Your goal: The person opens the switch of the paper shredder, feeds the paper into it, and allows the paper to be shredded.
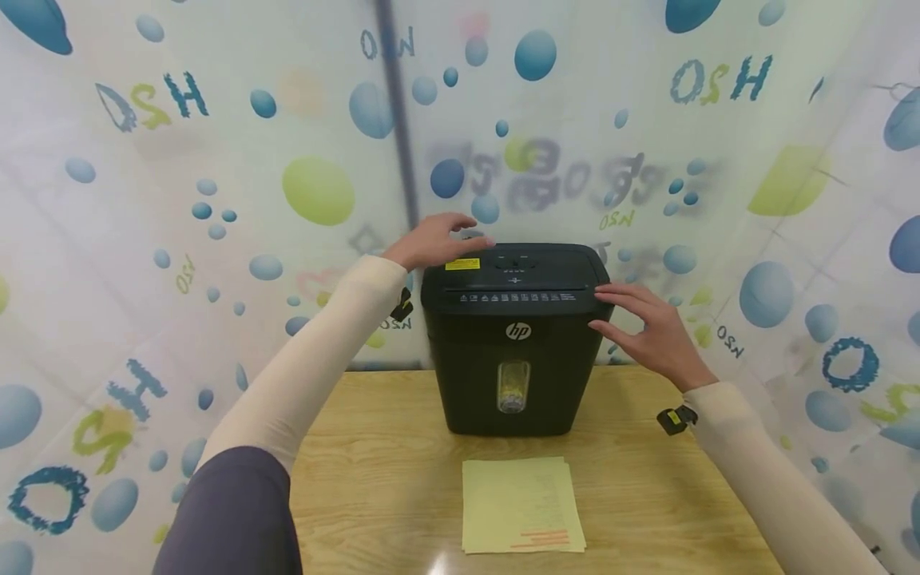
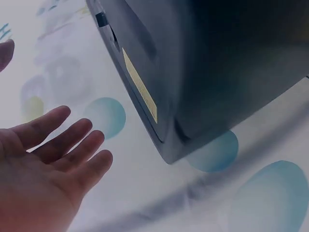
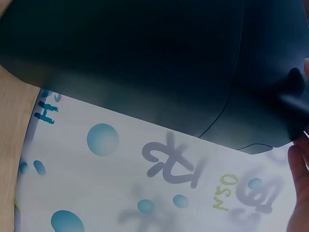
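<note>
- Paper shredder [image 1: 512, 335]: black, boxy, hp badge on the front, standing upright at frame centre in the head view, on the far edge of the wooden table [image 1: 374, 447]. Small clear window [image 1: 513, 386] low on the front shows shreds inside.
- Handling, as a judgement: hard plastic shell, stiff, smooth and likely a bit slippery; top-heavy, since the cutter head sits over a mostly hollow bin. Not fragile, but the head may lift off the bin if pulled by the top alone.
- Best hold, by my reckoning: both flat sides just under the head's overhanging rim, palms opposed; keep fingers off the feed slot [image 1: 514, 290].
- Left hand [image 1: 434, 239]: centre-left of frame, fingers straight and spread, over the shredder's rear top corner near the yellow label [image 1: 462, 264]. The left wrist view shows the palm open and apart from the casing; contact in the head view is hard to call, possibly just fingertips.
- Right hand [image 1: 650, 331]: centre-right, fingers straight, tips at the shredder's upper side edge, holding nothing.
- Yellow sheets [image 1: 522, 505]: small stack lying flat at lower centre, just in front of the shredder, untouched.
- Printed plastic curtain [image 1: 216, 200] with blue bubbles fills the background.
</note>
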### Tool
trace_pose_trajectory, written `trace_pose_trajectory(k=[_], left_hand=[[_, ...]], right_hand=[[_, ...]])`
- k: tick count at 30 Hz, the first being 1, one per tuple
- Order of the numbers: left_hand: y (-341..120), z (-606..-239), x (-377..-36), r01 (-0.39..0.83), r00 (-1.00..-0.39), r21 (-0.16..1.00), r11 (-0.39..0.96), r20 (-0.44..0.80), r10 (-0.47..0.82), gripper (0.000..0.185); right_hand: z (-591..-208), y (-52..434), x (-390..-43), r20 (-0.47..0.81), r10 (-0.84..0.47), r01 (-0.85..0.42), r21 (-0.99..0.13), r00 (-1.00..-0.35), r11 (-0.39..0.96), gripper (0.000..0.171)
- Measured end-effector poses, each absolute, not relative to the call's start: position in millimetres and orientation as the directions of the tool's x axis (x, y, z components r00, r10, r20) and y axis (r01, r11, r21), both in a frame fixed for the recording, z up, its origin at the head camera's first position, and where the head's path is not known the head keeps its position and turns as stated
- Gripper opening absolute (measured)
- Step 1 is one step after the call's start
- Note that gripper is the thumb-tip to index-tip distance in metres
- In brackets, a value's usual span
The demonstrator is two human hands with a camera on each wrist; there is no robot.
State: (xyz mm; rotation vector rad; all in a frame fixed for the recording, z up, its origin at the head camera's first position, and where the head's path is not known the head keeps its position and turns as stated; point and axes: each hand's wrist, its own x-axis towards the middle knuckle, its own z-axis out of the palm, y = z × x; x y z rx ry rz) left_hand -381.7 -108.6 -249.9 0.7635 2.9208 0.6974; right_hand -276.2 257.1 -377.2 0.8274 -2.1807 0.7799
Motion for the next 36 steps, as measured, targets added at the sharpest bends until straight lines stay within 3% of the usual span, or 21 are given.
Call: trace_pose_trajectory(k=[10,21,26,32,36], left_hand=[[-74,-252,-402,0.433,-0.877,0.376,0.82,-0.036,0.479,0.088],[-47,-255,-423,0.374,-0.891,0.286,0.883,-0.155,0.427,0.089],[-37,-261,-432,0.33,-0.905,0.235,0.914,-0.198,0.378,0.059],[-26,-266,-440,0.307,-0.91,0.197,0.931,-0.224,0.347,0.059],[-22,-264,-438,0.304,-0.906,0.217,0.928,-0.235,0.352,0.049]], right_hand=[[-376,251,-280,0.788,-0.366,-0.779,-0.216,-0.495,0.589,0.044],[-378,244,-276,0.761,-0.283,-0.708,-0.306,-0.583,0.636,0.034],[-378,241,-275,0.751,-0.271,-0.693,-0.324,-0.603,0.644,0.033],[-377,241,-274,0.754,-0.262,-0.69,-0.326,-0.602,0.647,0.033],[-377,245,-272,0.757,-0.252,-0.684,-0.329,-0.603,0.651,0.034]])
